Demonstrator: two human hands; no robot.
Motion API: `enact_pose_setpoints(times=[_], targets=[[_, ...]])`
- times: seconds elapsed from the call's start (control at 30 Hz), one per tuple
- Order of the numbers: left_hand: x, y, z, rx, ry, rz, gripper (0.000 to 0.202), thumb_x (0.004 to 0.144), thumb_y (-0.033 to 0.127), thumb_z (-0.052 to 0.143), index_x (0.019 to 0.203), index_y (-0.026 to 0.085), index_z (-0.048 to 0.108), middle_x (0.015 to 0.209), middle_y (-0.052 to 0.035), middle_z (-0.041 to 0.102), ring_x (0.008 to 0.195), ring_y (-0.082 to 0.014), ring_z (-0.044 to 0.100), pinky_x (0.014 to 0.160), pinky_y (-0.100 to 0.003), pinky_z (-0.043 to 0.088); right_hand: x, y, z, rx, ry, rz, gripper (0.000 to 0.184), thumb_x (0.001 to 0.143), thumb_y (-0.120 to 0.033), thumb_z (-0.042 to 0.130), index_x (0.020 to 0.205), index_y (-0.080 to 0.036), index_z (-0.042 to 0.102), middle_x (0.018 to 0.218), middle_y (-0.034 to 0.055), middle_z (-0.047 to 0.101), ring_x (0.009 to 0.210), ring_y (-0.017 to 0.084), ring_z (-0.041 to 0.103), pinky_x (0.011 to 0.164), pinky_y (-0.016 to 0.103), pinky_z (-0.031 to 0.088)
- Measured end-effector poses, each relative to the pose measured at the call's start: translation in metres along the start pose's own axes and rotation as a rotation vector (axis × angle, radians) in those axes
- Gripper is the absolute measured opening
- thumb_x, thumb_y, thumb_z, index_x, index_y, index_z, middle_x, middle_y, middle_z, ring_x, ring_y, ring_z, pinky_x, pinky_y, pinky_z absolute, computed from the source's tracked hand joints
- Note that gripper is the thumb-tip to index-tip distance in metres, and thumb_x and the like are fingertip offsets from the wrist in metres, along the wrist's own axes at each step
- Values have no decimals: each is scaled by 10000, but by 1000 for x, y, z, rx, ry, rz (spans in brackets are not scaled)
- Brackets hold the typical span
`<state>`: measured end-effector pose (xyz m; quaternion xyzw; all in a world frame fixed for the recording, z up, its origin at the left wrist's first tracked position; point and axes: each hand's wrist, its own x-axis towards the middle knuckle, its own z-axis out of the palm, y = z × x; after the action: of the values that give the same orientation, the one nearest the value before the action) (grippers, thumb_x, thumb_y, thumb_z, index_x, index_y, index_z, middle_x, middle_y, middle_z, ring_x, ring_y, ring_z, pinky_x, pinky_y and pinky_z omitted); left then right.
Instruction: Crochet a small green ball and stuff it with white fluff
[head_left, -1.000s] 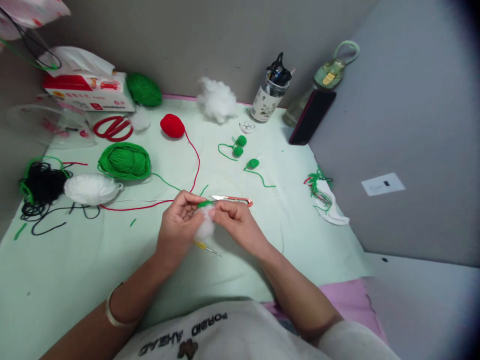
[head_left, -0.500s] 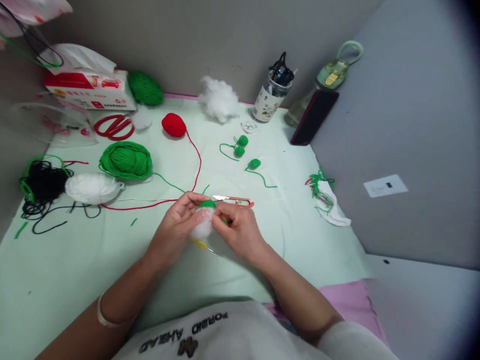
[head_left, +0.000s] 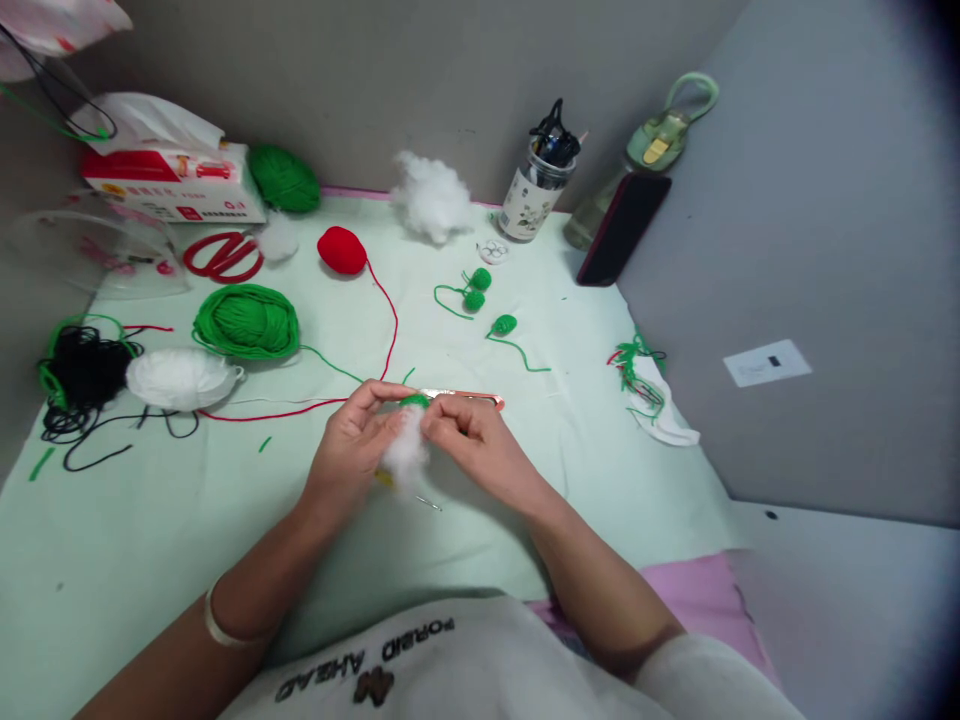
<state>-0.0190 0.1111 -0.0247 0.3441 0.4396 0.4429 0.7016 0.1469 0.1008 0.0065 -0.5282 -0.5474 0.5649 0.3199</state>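
Note:
My left hand (head_left: 349, 445) is closed round a small green crocheted piece (head_left: 415, 400) and a tuft of white fibre stuffing (head_left: 406, 455), which hangs down loosely below it. At the right side of the same piece, my right hand (head_left: 480, 440) has thumb and forefinger pinched together against the stuffing. What exactly lies between those fingertips is hidden. Under the stuffing lies a crochet hook (head_left: 429, 502), its yellow handle mostly covered. Orange-handled thread snips (head_left: 487, 399) rest just beyond my hands, partly behind my right fingers.
Green (head_left: 246, 322), red (head_left: 342, 250) and white yarn balls (head_left: 182, 379) lie to the left, strands trailing toward my hands. Red scissors (head_left: 223, 258) and a tissue box (head_left: 180, 185) stand behind. Small green crocheted balls (head_left: 474, 300), more stuffing (head_left: 431, 197), a pen jar (head_left: 536, 195) and a phone (head_left: 624, 230) are farther back.
The stuffing in my hands has spread and hangs lower, covering more of the hook's yellow handle. My right fingers have shifted slightly up and left. The whole view has shifted a little.

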Motion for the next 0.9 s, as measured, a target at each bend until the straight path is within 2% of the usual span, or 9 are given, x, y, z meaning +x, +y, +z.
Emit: enact_pose_setpoints(times=[0.17,0.33,0.4,0.53,0.6,0.7,0.8,0.9], targets=[[0,4,1,29,6,33,308,765,322,836,987,188,671,935,-7,689,658,-96,615,543,-186,461,-2,-2,-3,35,-27,-16,152,844,-205,592,718,-202,508,577,-101,298,552,81,255,539,263,198],[-1,4,2,90,10,56,280,700,247,859,870,190,643,658,46,601,504,-91,484,454,-194,364,-9,-4,1,114,-72,11,179,869,-219,600,714,-206,512,542,-107,287,516,81,236,503,267,181],[0,2,3,100,43,81,266,670,198,857,807,194,629,618,56,565,512,-94,468,466,-197,353,-12,-5,7,72,-63,-1,202,883,-216,593,707,-209,492,547,-104,292,514,80,242,497,261,189],[3,0,7,53,127,137,245,688,205,821,794,206,600,759,33,615,639,-106,527,569,-202,411,-12,-5,16,-50,22,-71,203,920,-229,588,733,-212,511,557,-100,303,518,82,275,519,253,231],[4,0,6,4,124,117,229,729,258,787,851,216,599,817,22,641,671,-115,550,591,-209,431,-9,-4,14,-152,80,-135,180,935,-242,608,761,-208,574,576,-87,385,541,88,339,555,258,273],[5,2,4,-53,89,42,271,740,244,753,986,211,645,878,0,668,714,-121,575,612,-210,446,-4,-3,4,-341,145,-235,109,945,-237,648,844,-213,681,758,-31,596,645,104,484,643,271,348],[4,5,2,-70,50,-33,359,737,202,753,1089,179,684,904,-27,683,728,-123,583,618,-210,452,-2,-2,-10,-442,250,-259,80,957,-251,659,900,-223,707,899,10,624,717,123,537,661,285,376],[2,7,3,-74,43,-54,320,740,187,776,1045,188,677,949,-25,687,763,-123,597,623,-203,454,-3,-2,-18,-514,280,-308,130,949,-284,684,836,-218,681,965,46,626,832,168,555,709,312,410]])
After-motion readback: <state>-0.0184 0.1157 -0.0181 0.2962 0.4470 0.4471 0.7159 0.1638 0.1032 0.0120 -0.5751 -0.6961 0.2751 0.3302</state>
